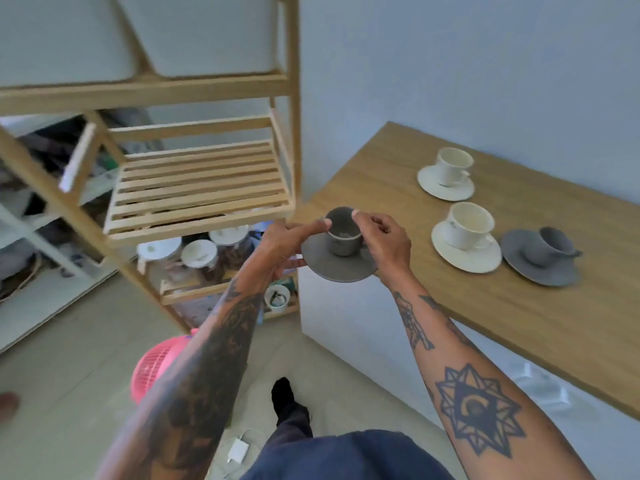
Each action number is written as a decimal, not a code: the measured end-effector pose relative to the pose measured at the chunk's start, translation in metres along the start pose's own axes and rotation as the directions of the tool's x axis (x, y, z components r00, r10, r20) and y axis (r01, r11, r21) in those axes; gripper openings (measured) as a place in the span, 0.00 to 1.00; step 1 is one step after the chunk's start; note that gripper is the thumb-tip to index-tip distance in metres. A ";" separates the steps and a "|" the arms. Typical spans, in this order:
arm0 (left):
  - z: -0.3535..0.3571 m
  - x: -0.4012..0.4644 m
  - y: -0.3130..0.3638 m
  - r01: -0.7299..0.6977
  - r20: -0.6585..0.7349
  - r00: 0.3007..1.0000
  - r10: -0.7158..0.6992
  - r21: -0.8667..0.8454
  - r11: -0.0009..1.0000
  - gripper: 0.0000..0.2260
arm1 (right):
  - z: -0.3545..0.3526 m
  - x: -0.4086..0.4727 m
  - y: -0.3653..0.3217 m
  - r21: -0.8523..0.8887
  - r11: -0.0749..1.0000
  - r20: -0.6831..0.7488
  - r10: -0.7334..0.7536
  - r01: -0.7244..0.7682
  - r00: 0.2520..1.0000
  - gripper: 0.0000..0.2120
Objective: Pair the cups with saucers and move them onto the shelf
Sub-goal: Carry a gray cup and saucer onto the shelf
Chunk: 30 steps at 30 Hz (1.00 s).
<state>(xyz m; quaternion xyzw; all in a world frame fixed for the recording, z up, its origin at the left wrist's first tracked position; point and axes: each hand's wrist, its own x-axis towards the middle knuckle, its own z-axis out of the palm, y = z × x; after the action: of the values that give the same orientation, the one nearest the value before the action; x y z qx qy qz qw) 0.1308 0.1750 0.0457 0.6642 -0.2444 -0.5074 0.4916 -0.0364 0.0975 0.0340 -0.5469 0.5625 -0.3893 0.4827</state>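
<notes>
Holding one grey cup point(343, 233) on its grey saucer point(337, 263) in the air with left hand point(282, 249) and right hand point(382, 242), near the bare slatted shelf point(197, 192). Leaving three paired sets waiting on the surface point(398, 216).

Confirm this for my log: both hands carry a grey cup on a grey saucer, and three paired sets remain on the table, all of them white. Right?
Not quite. Head view: of the three sets on the table, only two are white; the third is grey. Both hands do carry the grey cup and saucer.
</notes>
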 end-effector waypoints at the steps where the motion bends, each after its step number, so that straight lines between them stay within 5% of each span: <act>1: -0.016 -0.011 -0.002 -0.010 -0.039 0.999 0.010 -0.020 1.000 0.20 | 0.014 -0.008 -0.004 0.012 1.000 0.034 -0.010 0.010 0.999 0.15; 11: -0.166 -0.043 -0.006 -0.140 -0.422 0.902 0.093 -0.081 0.987 0.34 | 0.185 -0.036 -0.039 0.015 0.992 0.349 -0.122 0.125 0.929 0.13; 16: -0.226 0.009 -0.009 -0.209 -0.592 0.796 0.128 -0.070 0.975 0.25 | 0.278 -0.011 -0.038 0.077 0.987 0.407 -0.159 0.140 0.899 0.13; 24: -0.318 0.131 -0.015 -0.338 -0.688 0.704 0.173 -0.110 0.935 0.19 | 0.427 0.062 -0.029 0.050 0.976 0.433 -0.214 0.214 0.876 0.21; 30: -0.366 0.205 -0.009 -0.407 -0.703 0.684 0.194 -0.148 0.901 0.28 | 0.519 0.112 -0.024 0.093 0.956 0.427 -0.289 0.277 0.857 0.19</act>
<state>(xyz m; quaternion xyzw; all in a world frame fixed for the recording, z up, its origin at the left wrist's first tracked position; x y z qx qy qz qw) 0.5384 0.1578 -0.0510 0.6715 -0.0793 -0.1744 0.7158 0.4793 0.0312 -0.0762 -0.6898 0.3480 -0.3314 0.5415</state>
